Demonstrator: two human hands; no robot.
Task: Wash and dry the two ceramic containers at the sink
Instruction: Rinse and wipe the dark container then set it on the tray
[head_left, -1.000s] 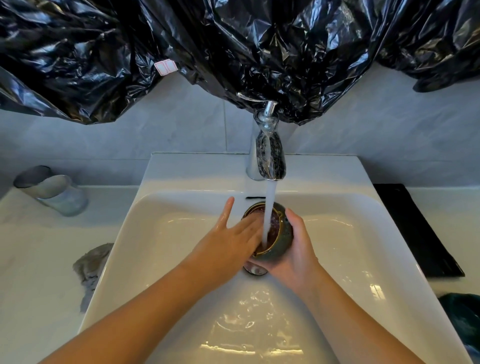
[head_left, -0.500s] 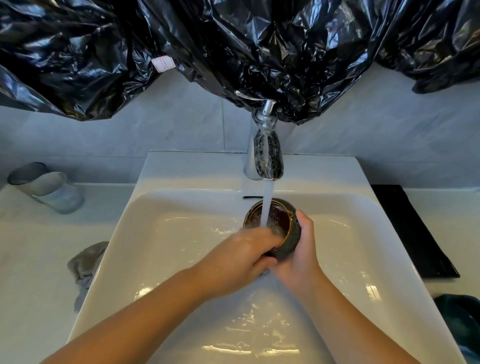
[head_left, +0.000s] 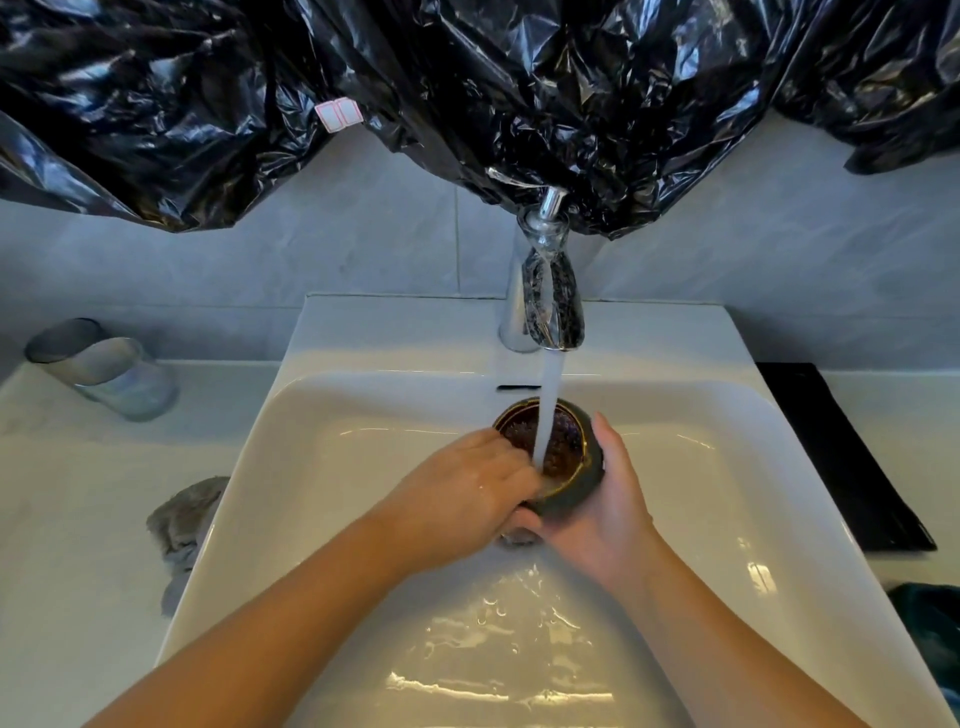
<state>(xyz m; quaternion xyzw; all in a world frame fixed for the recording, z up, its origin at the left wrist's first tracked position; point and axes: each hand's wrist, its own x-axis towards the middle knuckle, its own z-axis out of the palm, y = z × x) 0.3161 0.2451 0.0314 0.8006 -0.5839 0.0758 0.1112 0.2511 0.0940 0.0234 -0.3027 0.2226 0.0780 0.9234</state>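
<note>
The right hand (head_left: 602, 514) holds the cup (head_left: 570, 497) under the running water (head_left: 548, 410). The left hand (head_left: 467, 483) curls its fingers over the rim.

Two grips at work, left grip (head_left: 467, 493) and right grip (head_left: 605, 514), and one ceramic container (head_left: 569, 449) between them. One tap (head_left: 550, 306) beyond them, one stream of water (head_left: 548, 405). Left of the grips: one glass (head_left: 119, 379), one grey cloth (head_left: 182, 519). Right: one black mat (head_left: 841, 457), one dark teal thing (head_left: 930, 618). One sink (head_left: 363, 467) beneath, one black plastic sheet (head_left: 467, 78) above.
</note>
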